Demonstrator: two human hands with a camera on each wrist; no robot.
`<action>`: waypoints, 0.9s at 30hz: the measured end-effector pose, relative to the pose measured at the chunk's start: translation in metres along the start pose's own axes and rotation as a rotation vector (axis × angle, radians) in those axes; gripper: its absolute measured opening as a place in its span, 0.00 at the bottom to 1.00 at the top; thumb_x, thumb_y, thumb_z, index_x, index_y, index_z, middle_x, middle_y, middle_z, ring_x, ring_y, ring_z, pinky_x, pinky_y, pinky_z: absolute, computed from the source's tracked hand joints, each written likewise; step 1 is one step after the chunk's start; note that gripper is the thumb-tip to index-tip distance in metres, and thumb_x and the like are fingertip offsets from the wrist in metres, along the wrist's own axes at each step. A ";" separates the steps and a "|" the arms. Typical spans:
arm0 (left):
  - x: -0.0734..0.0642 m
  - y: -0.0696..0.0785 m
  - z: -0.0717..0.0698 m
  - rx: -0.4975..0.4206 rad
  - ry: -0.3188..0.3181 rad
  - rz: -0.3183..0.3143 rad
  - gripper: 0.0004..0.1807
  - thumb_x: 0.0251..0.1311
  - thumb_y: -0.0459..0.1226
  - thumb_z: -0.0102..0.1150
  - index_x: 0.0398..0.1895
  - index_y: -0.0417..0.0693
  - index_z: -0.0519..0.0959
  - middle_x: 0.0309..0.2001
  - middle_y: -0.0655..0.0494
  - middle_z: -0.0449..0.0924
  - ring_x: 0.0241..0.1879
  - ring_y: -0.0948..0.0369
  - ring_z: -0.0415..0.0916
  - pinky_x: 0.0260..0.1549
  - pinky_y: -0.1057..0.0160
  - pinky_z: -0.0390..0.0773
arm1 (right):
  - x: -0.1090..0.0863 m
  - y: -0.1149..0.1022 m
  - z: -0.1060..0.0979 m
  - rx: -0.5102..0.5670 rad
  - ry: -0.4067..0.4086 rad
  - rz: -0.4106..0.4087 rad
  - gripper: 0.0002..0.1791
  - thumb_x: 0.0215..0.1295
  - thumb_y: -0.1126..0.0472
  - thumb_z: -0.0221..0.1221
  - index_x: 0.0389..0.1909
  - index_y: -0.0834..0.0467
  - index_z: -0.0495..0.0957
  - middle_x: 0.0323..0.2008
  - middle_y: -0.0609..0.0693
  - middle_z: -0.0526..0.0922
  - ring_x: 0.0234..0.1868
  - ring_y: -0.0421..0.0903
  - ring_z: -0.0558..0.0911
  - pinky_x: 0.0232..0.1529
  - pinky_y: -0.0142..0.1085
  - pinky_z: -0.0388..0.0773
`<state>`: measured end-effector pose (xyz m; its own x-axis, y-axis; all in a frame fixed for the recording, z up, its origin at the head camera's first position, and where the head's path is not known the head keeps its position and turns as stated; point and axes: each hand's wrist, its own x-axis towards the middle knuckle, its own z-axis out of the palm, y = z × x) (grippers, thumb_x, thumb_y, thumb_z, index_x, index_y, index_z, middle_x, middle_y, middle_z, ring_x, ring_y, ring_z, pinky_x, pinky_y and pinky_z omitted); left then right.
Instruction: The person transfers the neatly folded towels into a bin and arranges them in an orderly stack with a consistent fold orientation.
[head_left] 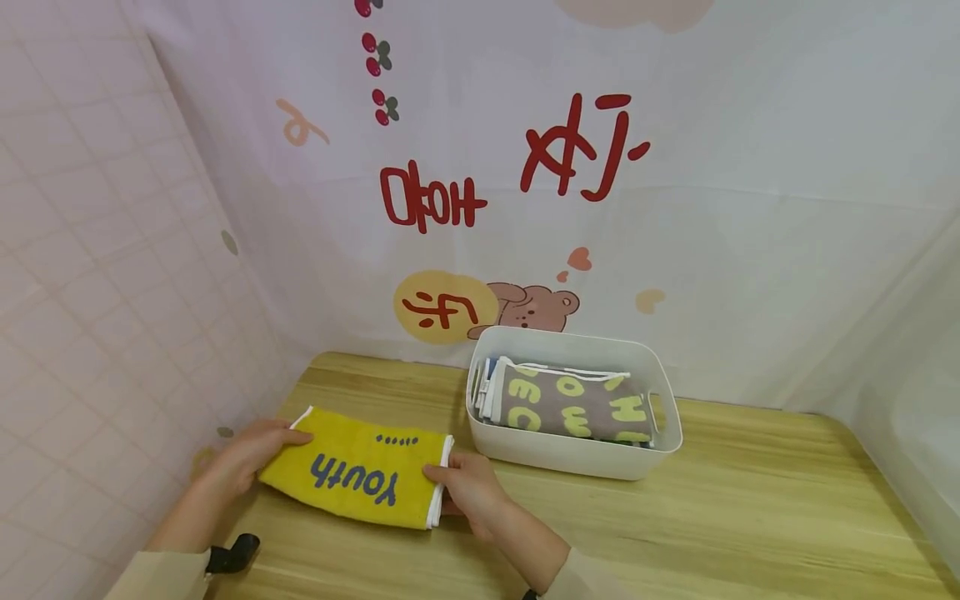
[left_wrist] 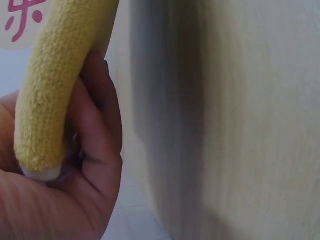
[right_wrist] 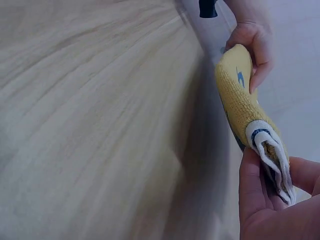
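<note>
A folded yellow towel with blue "Youth" lettering and white edges is held between both hands, over the left part of the wooden table. My left hand grips its left end, thumb on top and fingers curled beneath, as the left wrist view shows on the towel. At the opposite end, my right hand pinches the white-edged layers, thumb above and fingers under. In the right wrist view the towel's stacked folds show at that edge, and a shadow falls on the table below.
A white plastic basket stands at the table's back, right of the towel. Inside it are folded towels, the front one a grey-brown towel with yellow-green letters. A printed cloth backdrop hangs behind the wooden table, with cloth at both sides.
</note>
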<state>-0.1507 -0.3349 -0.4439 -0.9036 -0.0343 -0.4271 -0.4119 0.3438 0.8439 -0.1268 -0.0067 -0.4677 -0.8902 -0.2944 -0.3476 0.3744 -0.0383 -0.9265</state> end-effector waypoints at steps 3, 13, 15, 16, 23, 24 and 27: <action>-0.006 0.002 0.000 -0.003 0.003 0.017 0.21 0.73 0.40 0.59 0.55 0.28 0.74 0.33 0.52 0.85 0.32 0.58 0.83 0.33 0.61 0.83 | -0.005 -0.005 0.000 -0.009 -0.009 -0.021 0.14 0.73 0.64 0.63 0.51 0.70 0.81 0.42 0.60 0.90 0.39 0.53 0.90 0.40 0.48 0.88; -0.023 0.017 0.000 0.015 -0.016 0.077 0.24 0.75 0.44 0.57 0.58 0.30 0.74 0.34 0.52 0.85 0.33 0.56 0.83 0.33 0.60 0.82 | -0.022 -0.028 -0.011 -0.042 -0.066 -0.057 0.16 0.74 0.60 0.63 0.53 0.68 0.81 0.41 0.58 0.90 0.36 0.50 0.90 0.36 0.44 0.88; -0.025 0.021 0.002 0.019 -0.019 0.085 0.24 0.75 0.45 0.58 0.58 0.31 0.75 0.34 0.51 0.85 0.33 0.56 0.84 0.34 0.60 0.82 | -0.025 -0.033 -0.014 -0.043 -0.082 -0.059 0.16 0.74 0.60 0.63 0.53 0.67 0.81 0.41 0.58 0.90 0.36 0.49 0.90 0.36 0.44 0.88; -0.027 0.023 0.003 0.014 -0.023 0.089 0.24 0.75 0.45 0.58 0.58 0.31 0.75 0.34 0.51 0.86 0.34 0.55 0.84 0.34 0.60 0.83 | -0.027 -0.037 -0.015 -0.045 -0.087 -0.059 0.16 0.74 0.59 0.63 0.53 0.67 0.82 0.41 0.58 0.90 0.36 0.49 0.90 0.36 0.43 0.88; -0.035 0.042 0.009 -0.121 -0.090 0.127 0.22 0.76 0.45 0.57 0.59 0.35 0.73 0.37 0.51 0.87 0.35 0.55 0.86 0.35 0.59 0.85 | -0.041 -0.063 -0.028 -0.080 -0.090 -0.084 0.18 0.74 0.57 0.64 0.57 0.65 0.82 0.44 0.56 0.90 0.38 0.50 0.90 0.37 0.42 0.88; -0.036 0.045 0.009 -0.145 -0.101 0.131 0.21 0.76 0.45 0.57 0.59 0.35 0.73 0.37 0.51 0.87 0.35 0.56 0.87 0.34 0.59 0.85 | -0.043 -0.066 -0.030 -0.085 -0.090 -0.084 0.19 0.74 0.57 0.64 0.58 0.65 0.81 0.44 0.56 0.90 0.39 0.50 0.90 0.37 0.42 0.88; -0.039 0.052 0.012 -0.211 -0.129 0.144 0.20 0.76 0.44 0.57 0.59 0.37 0.73 0.38 0.52 0.88 0.36 0.56 0.87 0.34 0.59 0.86 | -0.048 -0.077 -0.038 -0.097 -0.095 -0.085 0.21 0.74 0.56 0.64 0.60 0.65 0.80 0.46 0.56 0.90 0.39 0.50 0.90 0.39 0.42 0.88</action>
<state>-0.1354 -0.3048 -0.3867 -0.9375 0.1254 -0.3245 -0.3083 0.1331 0.9419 -0.1228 0.0464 -0.3849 -0.8872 -0.3834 -0.2567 0.2682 0.0243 -0.9631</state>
